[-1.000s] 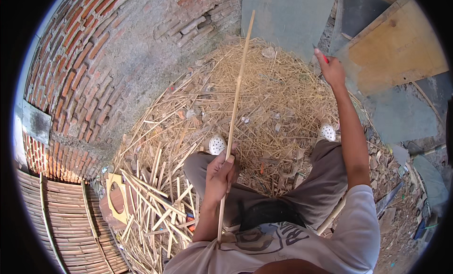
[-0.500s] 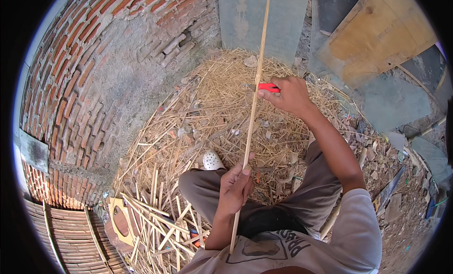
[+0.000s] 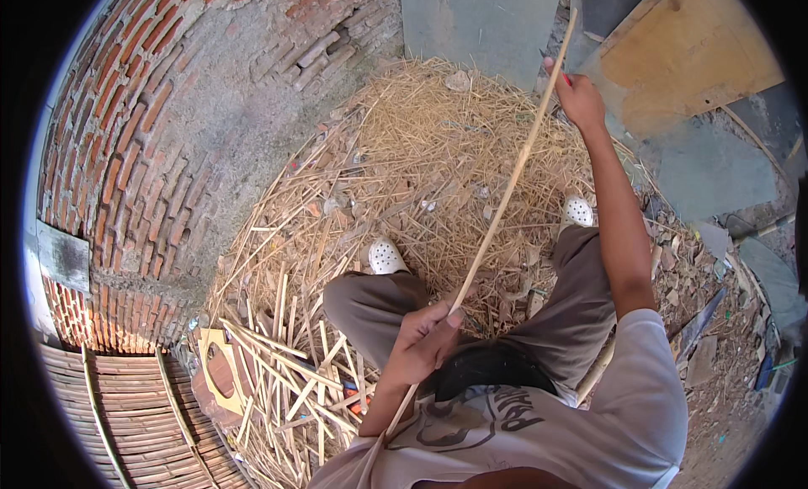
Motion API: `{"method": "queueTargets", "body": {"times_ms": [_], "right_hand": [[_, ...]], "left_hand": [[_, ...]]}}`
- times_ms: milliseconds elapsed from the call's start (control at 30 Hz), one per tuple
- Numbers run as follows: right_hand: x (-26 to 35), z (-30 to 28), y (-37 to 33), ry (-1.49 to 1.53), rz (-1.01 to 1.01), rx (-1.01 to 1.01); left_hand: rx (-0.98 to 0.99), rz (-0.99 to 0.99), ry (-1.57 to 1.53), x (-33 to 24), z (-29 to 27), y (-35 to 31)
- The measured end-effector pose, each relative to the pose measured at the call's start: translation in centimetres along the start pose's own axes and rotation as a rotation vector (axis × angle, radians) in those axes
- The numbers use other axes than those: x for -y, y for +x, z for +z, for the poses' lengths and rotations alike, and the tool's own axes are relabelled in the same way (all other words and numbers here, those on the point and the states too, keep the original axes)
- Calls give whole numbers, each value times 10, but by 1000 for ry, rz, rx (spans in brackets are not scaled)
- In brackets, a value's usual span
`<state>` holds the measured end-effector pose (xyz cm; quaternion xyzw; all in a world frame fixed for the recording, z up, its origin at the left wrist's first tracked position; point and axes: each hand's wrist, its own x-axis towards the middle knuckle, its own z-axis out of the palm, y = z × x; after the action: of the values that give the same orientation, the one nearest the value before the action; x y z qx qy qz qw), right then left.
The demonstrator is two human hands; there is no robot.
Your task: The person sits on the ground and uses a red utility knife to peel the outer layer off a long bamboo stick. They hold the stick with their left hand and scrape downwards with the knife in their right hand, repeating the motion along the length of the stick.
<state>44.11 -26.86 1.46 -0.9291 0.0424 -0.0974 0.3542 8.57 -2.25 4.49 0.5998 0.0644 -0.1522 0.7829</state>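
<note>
Strip (image 3: 503, 201) farther right (straw (image 3: 429, 123), bricks (image 3: 126, 165))

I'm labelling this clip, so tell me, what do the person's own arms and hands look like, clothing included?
The left hand and right hand are bare and ungloved. The right forearm is bare too, below a short, plain, pale grey T-shirt sleeve. Any rings are too small to tell.

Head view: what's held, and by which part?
Left hand: pale wooden strip, below its middle. Right hand: red-handled knife, by the handle.
</note>
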Motion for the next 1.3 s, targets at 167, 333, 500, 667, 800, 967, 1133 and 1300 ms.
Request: {"method": "queueTargets", "body": {"times_ms": [167, 333, 500, 667, 800, 967, 1133, 1300], "right_hand": [[27, 12, -47, -153, -183, 176], [47, -4, -99, 9, -514, 251], [48, 22, -155, 97, -892, 285], [53, 28, -154, 48, -917, 176], [55, 36, -160, 70, -898, 187], [63, 35, -153, -26, -817, 115], [61, 41, -163, 52, -918, 96], [63, 48, -142, -20, -886, 47]], "left_hand": [[-9, 150, -260, -2, -11, 11], [-75, 213, -340, -2, -15, 23], [-52, 124, -383, 7, -11, 39], [-113, 175, -139, 5, -3, 41], [-97, 226, -132, 6, -5, 42], [-123, 218, -88, 6, -4, 33], [-104, 230, -79, 8, -8, 29], [-103, 225, -37, 3, -11, 29]]}}
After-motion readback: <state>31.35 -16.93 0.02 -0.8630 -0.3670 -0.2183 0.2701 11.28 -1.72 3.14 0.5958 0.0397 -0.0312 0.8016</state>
